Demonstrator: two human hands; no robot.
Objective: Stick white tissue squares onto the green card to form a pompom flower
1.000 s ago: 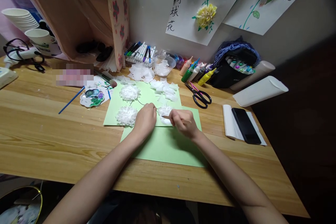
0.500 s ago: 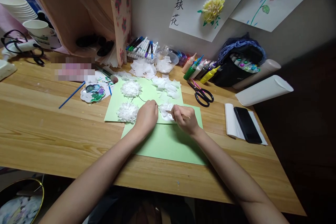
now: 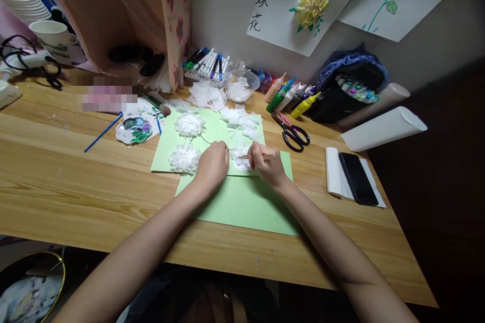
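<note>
My right hand (image 3: 266,162) grips a thin wooden stick (image 3: 269,156), its tip at a round white paper flower (image 3: 241,156) on the light green sheet (image 3: 217,121). Around the lower side of that flower is a smooth white patch. My left hand (image 3: 214,161) rests closed on the sheet just left of the same flower; its fingertips are turned away, so what they may pinch is hidden. Two more fluffy white paper flowers, an upper one (image 3: 189,124) and a lower one (image 3: 184,158), sit on the sheet's left side. Loose white paper pieces (image 3: 241,122) lie at its upper right.
A second green sheet (image 3: 242,207) lies underneath, nearer me. Black-handled scissors (image 3: 295,136), paint bottles (image 3: 290,98) and a phone (image 3: 358,179) are to the right. A clear bowl (image 3: 242,86) stands behind; a paint palette (image 3: 134,131) and blue brush (image 3: 103,132) lie left.
The wooden stick has tilted to lie more level, with my right hand slightly shifted at the flower. My left hand stays in place. The whole view has moved slightly.
</note>
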